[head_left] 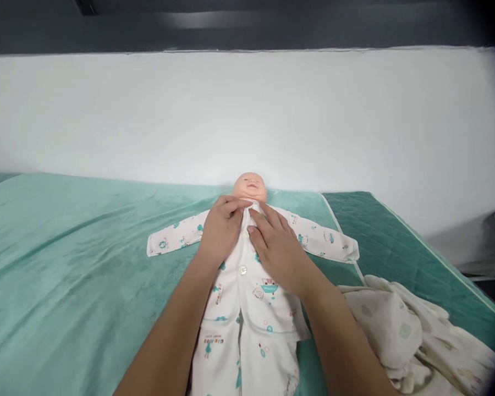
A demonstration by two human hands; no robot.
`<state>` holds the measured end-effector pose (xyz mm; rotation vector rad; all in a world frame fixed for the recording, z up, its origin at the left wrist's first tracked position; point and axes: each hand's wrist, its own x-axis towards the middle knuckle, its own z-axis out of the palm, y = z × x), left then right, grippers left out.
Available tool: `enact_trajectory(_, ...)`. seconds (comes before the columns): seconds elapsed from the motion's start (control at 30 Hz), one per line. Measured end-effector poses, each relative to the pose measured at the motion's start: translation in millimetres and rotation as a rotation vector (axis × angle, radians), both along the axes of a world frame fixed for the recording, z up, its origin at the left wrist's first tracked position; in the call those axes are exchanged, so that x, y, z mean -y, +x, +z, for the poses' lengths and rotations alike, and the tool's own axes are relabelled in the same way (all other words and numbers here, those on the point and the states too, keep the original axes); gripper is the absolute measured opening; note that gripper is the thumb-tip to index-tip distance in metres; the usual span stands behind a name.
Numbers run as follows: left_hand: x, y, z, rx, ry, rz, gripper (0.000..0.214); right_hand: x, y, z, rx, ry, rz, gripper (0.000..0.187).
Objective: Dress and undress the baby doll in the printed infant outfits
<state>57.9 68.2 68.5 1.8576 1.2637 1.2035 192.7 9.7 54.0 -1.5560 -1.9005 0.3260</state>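
Note:
A baby doll lies on its back, its bare head (249, 186) at the far end. It wears a white printed baby shirt (268, 311) with long sleeves spread to both sides, and matching trousers (218, 357). At the collar, my left hand (223, 228) is closed, thumb and fingers pinching the shirt's front edge. My right hand (278, 247) rests on the other side of the chest, its thumb and bent fingers gripping the front opening near the neck. A pale button (242, 270) shows lower on the shirt front. My fingers partly hide the topmost fastening.
Under the doll spreads a light green plush cover (86, 258), with a darker green quilted mat (379, 236) to the right. Crumpled white printed cloth (396, 324) lies by my right forearm. A white wall (231, 115) rises behind the doll's head.

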Motion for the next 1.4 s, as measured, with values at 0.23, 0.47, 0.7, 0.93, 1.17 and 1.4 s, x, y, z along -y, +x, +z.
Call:
enact_trajectory(0.23,0,0,0.7,0.012,-0.041,-0.008,0.029,-4,-10,1.0,-0.311,0.032,-0.179,0.041)
enact_trajectory(0.47,-1,0,-1.3,-0.009,-0.01,-0.007,0.03,-4,-8,3.1,-0.234,-0.022,-0.11,0.054)
enact_trajectory(0.7,0,1,-1.5,-0.029,-0.019,0.011,0.031,-3,-8,2.4,-0.21,-0.007,-0.062,0.056)
enact_trajectory(0.93,-1,1,-2.5,0.013,0.044,0.025,0.028,-6,-6,-3.3,-0.377,0.068,-0.099,0.045)
enact_trajectory(1.17,15,-6,6.5,0.066,0.069,0.062,0.018,1,-5,-11.5,-0.568,0.115,-0.126,0.033)
enact_trajectory(1.4,48,-19,2.3,0.023,0.058,-0.043,0.019,28,-4,-22.4,-0.561,0.142,-0.096,0.039)
